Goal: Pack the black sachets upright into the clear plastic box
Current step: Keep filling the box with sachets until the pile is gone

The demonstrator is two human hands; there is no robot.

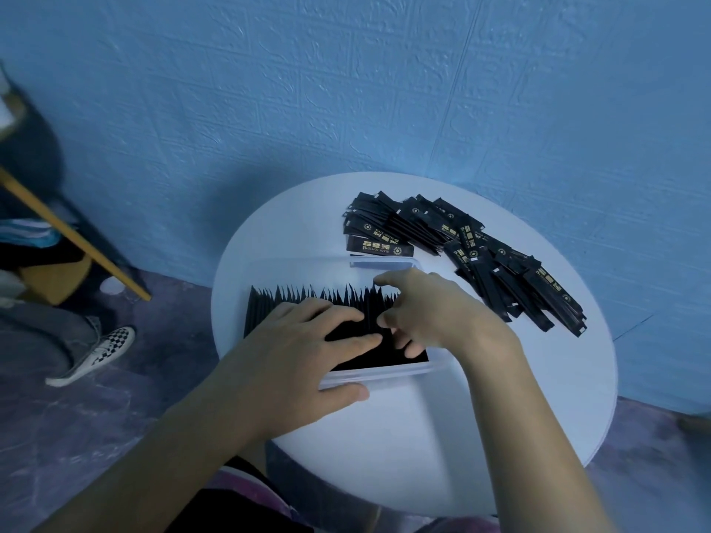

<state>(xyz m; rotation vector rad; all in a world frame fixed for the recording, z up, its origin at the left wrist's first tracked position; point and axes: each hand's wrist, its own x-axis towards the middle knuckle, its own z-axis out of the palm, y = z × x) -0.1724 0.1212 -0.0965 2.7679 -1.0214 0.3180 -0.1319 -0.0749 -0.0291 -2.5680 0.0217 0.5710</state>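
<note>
The clear plastic box [384, 375] sits on the round white surface [423, 436], left of its middle and close to its left edge. Inside it, the packed sachets [269, 305] stand upright in a dense row that runs almost from the left wall to the right wall, their pointed tops showing above the hands.

The left grip [307, 340] lies flat across the tops of the row, fingers nearly straight and pressing down, with the thumb outside against the box's near wall. The right grip [427, 309] works at the right end of the row: the index finger reaches over the tops while the thumb and remaining fingers curl down among the sachets, apparently clamped on a few of them to seat or straighten them.

A good part of the job looks done, since one row already spans the box. Much is left, though: the loose sachets [481, 255] lie flat in an overlapping heap along the far right edge of the surface, just beyond the box's far right corner. A strip at the far side of the box looks unfilled.
</note>
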